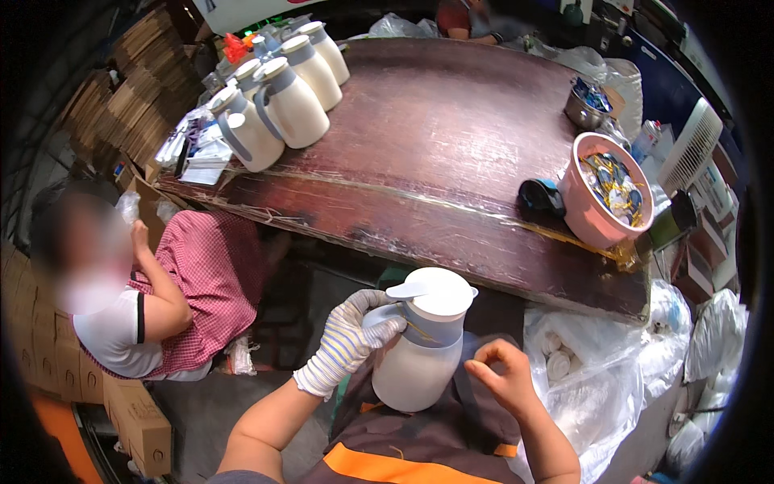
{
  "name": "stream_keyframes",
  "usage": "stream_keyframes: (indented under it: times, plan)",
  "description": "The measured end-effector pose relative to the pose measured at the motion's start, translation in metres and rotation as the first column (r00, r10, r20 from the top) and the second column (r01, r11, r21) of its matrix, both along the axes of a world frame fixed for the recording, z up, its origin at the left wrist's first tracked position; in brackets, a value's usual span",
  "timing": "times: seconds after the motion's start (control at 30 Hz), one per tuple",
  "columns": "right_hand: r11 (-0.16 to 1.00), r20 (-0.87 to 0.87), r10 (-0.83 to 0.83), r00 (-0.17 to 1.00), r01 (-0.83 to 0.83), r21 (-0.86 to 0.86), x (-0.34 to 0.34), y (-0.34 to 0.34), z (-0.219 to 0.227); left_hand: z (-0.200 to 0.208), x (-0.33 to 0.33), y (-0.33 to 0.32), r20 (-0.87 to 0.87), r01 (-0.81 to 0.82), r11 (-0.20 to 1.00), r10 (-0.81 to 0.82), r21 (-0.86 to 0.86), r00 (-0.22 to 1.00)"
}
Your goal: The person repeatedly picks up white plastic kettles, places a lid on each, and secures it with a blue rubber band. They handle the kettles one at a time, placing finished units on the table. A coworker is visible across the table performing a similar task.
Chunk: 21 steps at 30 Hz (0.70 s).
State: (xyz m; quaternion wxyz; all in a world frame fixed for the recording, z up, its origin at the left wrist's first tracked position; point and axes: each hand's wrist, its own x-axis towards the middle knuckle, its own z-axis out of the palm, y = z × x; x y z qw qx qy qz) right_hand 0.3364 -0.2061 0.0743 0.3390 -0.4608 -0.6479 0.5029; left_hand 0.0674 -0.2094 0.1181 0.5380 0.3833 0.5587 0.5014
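Note:
A vacuum jug (419, 367) with a pale body, grey-blue neck and white lid (439, 292) stands tilted on my lap, against my dark apron. My left hand (347, 335), in a striped knit glove, is wrapped round the jug's handle, with its thumb near the neck. A thin yellow cord (421, 331) shows at the neck. Just right of the jug, apart from it, is my bare right hand (504, 373). Its fingers are curled in and thumb and forefinger come close together; whether anything small is between them is hidden.
On the wooden table (435, 121) ahead, several similar jugs (294, 105) stand at the left. A pink bucket (592, 210) of tags with yellow cords and a metal bowl (587, 109) are at the right. A person (153, 306) sits at left; plastic bags (588, 355) lie at right.

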Motion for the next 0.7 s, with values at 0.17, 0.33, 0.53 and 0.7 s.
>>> stream_keyframes:
  times: [0.17,0.33,0.53,0.7]
  plan:
    - [0.977,-0.141,-0.120,0.983,0.092,-0.195,0.015,0.004,-0.005,0.055,-0.037,0.023,-0.016,-0.168,0.945,0.180,0.282,0.984]
    - [0.949,-0.267,-0.235,0.935,0.160,-0.272,0.016,0.006,-0.032,0.059,-0.108,0.093,0.006,-0.310,0.686,0.407,0.659,0.913]
    - [0.943,-0.138,-0.180,0.974,0.131,-0.306,0.023,-0.017,-0.069,-0.002,-0.189,0.190,-0.256,-0.322,0.598,0.682,0.734,0.685]
    - [0.871,-0.226,-0.323,0.919,0.195,-0.450,0.040,-0.019,-0.085,-0.033,-0.209,0.201,-0.556,-0.458,0.752,0.659,0.475,0.507]
